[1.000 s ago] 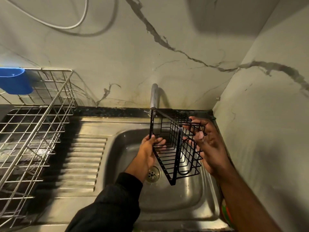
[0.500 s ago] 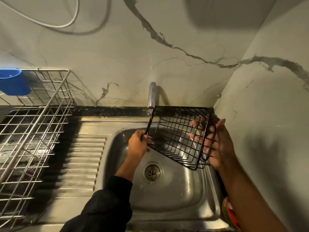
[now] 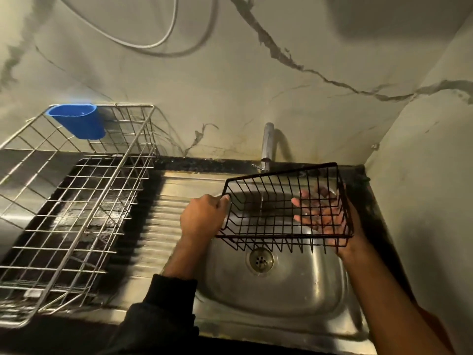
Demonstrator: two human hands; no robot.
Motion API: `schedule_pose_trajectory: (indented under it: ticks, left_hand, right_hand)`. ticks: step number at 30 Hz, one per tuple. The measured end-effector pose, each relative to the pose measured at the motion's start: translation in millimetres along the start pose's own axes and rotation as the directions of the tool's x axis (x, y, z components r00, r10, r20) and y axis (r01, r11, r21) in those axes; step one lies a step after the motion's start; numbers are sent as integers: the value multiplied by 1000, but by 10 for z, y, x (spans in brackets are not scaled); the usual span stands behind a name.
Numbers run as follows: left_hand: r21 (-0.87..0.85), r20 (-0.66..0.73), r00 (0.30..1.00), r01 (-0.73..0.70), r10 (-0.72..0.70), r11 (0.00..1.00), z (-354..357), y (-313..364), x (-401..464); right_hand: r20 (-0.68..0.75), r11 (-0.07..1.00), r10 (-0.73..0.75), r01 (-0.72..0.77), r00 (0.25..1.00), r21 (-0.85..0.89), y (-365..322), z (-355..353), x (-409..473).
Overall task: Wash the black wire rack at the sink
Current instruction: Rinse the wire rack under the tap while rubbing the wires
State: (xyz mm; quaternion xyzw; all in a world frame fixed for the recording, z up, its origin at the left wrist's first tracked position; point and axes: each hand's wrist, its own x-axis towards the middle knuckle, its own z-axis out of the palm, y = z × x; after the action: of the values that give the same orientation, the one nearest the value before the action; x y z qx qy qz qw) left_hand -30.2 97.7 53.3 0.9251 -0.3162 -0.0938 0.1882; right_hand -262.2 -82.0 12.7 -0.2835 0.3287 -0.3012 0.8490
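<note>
Rack [image 3: 284,208] now level, mouth up, long axis sideways; left hand [image 3: 202,219] gripping, right hand [image 3: 325,216] spread underneath.

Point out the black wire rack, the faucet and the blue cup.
black wire rack [image 3: 281,233], head view, front rim wire.
faucet [image 3: 267,142], head view, upright spout.
blue cup [image 3: 84,124], head view, front wall.

Matt black coated wire rack [image 3: 284,213], brushed stainless-steel sink [image 3: 281,290] with dull sheen, shiny chrome tap [image 3: 267,144], glossy blue plastic cup [image 3: 79,121], bright metal wire drainer [image 3: 76,201]
</note>
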Motion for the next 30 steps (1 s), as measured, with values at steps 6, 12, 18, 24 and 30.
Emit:
schedule_pose_trajectory:
  ticks: [6,12,18,24,30]
  left_hand:
    - [-796,374,920,382,-114,469,-99,-163,22]
    - [-943,122,957,194,-262,271,-378,-23,-84]
    - [-892,-224,961,-134,-165,432,-393,-42,-171]
    - [-734,-301,953,-216,-22,644,-456,-180,-272]
    - [-699,-197,979,-107,-46,707,-540,-209,-338]
  right_hand:
    - [-64,977,-22,8,998,-215,137,137,-66]
    - [-57,915,124,-136,991,-380,282,319,311]
    - [-88,928,62,-90,994,-362,622,570,491]
    - [-85,930,-10,-22,996,-366,648,780,705]
    - [9,906,-38,39,999,-422,713,1000,928]
